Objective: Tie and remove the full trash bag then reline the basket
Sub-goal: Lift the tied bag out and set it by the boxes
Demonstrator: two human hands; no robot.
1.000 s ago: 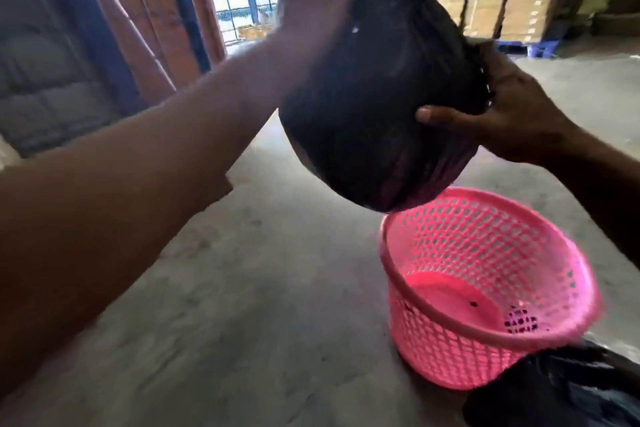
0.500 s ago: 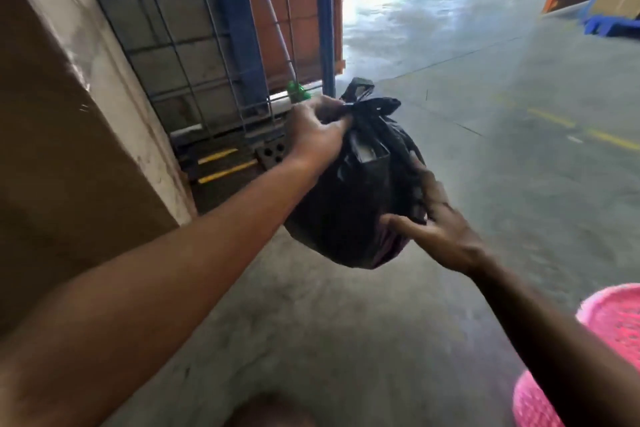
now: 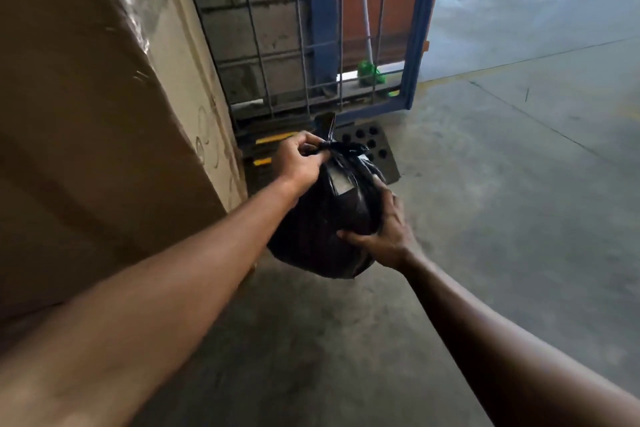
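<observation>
A full black trash bag (image 3: 325,218), round and knotted at the top, hangs in the air low over the concrete floor, close to the big box on the left. My left hand (image 3: 299,161) grips the knot at the bag's neck. My right hand (image 3: 384,236) presses flat against the bag's lower right side, fingers spread on the plastic. The pink basket is out of view.
A tall wrapped cardboard box (image 3: 104,114) fills the left. Behind the bag stand a blue wire-mesh gate (image 3: 346,28), a dark perforated block (image 3: 374,149) and yellow-striped stops (image 3: 270,140). A green object (image 3: 370,73) lies behind the gate. Open concrete floor (image 3: 519,184) stretches right.
The bag went from above the pink basket leftward and down toward the floor by the box. The view swung left, so the basket left the frame. Both hands kept their hold.
</observation>
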